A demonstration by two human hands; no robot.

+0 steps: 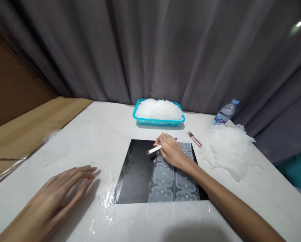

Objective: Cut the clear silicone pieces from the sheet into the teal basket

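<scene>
My right hand (170, 149) is closed around a slim white tool (154, 150) that looks like tweezers. Its flat end sticks out to the left, and a dark tip shows past the knuckles. That hand rests over a black sheet (140, 171) lying on the table. Rows of grey, rounded-corner shapes (163, 174) cover the sheet's right part, some hidden under the hand. Clear film with glossy creases lies along the sheet's left edge. To the left, my left hand (69, 185) lies over the white tabletop with fingers stretched out, holding nothing.
A blue basket (159, 122) heaped with white, fluffy-looking material (160, 109) stands at the back. Pink-handled snips (195, 139) lie right of the sheet, beside a white pile (228, 148). A water bottle (226, 112) leans behind it. Cardboard (39, 117) borders the left side.
</scene>
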